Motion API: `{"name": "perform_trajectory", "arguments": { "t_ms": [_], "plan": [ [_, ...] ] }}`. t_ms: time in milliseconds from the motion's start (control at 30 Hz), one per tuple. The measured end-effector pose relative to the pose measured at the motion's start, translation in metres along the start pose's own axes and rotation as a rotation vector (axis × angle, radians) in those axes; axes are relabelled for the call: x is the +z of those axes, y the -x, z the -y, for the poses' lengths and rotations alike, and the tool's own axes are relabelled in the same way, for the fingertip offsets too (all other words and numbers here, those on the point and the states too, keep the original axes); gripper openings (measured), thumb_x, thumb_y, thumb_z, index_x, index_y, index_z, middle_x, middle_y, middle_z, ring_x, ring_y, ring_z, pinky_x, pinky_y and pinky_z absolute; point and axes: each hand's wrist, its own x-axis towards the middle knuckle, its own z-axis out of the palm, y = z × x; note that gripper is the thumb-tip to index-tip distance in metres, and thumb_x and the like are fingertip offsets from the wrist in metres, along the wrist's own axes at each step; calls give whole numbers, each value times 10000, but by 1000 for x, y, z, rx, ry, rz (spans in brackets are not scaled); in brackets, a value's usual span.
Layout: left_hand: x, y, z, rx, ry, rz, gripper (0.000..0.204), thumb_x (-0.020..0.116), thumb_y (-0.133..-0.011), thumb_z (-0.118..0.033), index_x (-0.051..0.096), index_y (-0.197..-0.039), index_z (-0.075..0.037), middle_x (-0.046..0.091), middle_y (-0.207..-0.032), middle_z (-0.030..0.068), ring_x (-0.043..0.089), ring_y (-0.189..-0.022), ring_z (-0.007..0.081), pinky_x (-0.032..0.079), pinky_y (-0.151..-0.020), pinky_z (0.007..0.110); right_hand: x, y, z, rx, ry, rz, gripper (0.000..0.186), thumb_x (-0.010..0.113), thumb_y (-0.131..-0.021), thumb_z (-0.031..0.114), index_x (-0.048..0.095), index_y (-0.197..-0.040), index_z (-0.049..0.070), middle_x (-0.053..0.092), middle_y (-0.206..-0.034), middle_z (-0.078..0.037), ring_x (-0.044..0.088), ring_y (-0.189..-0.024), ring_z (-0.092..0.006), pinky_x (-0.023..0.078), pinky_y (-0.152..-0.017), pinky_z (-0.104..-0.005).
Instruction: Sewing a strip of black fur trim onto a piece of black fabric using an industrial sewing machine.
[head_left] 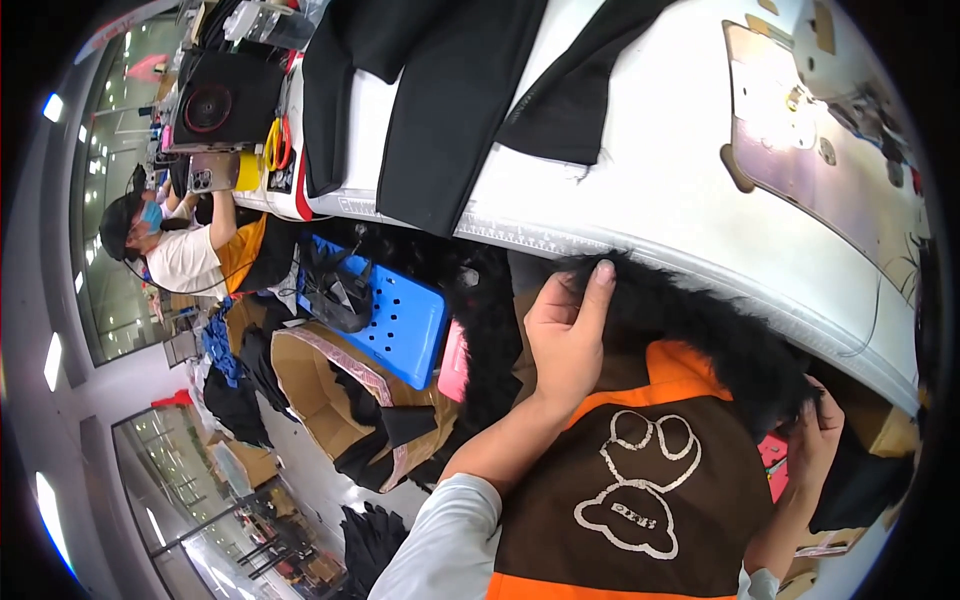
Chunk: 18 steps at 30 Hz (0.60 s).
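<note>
A strip of black faux fur [700,325] stretches between my two hands, along the front edge of the white sewing table [690,190]. My left hand [568,330] pinches its left end, thumb on top. At the strip's right end, my right hand [815,430] grips the fur, lower and closer to me; its fingertips are partly covered by the pile. Behind the strip, the metal plate of a sewing machine [790,120] sits in the tabletop under a bright lamp. Black cut fabric pieces [450,110] lie on the table to the left.
A blue plastic stool [400,320] and an open cardboard box [320,390] with black cloth stand left of me. Orange-handled scissors [277,145] and a black speaker [225,100] are at the table's left end. Another person [185,250] works farther left. I wear a brown apron [640,470].
</note>
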Motion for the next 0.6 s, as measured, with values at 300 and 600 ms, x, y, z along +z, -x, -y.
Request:
{"name": "perform_trajectory", "arguments": {
  "t_ms": [300, 600],
  "plan": [
    [-18, -18, -10, 9, 63, -52, 139, 732, -988, -122, 680, -957, 4, 673, -877, -20, 552, -768, 12, 437, -671, 175, 18, -10, 2, -4, -3, -9, 308, 631, -1008, 79, 619, -1298, -24, 707, -1174, -81, 679, -998, -147, 553, -831, -288],
    [-16, -25, -15, -94, -80, -132, 75, 715, -989, -89, 688, -927, -56, 678, -870, -27, 576, -766, 33, 453, -673, 190, 71, -9, 32, 77, -10, -308, 302, 640, -982, 45, 602, -1280, 9, 689, -1136, -73, 697, -897, -161, 604, -736, -321]
  ]
}}
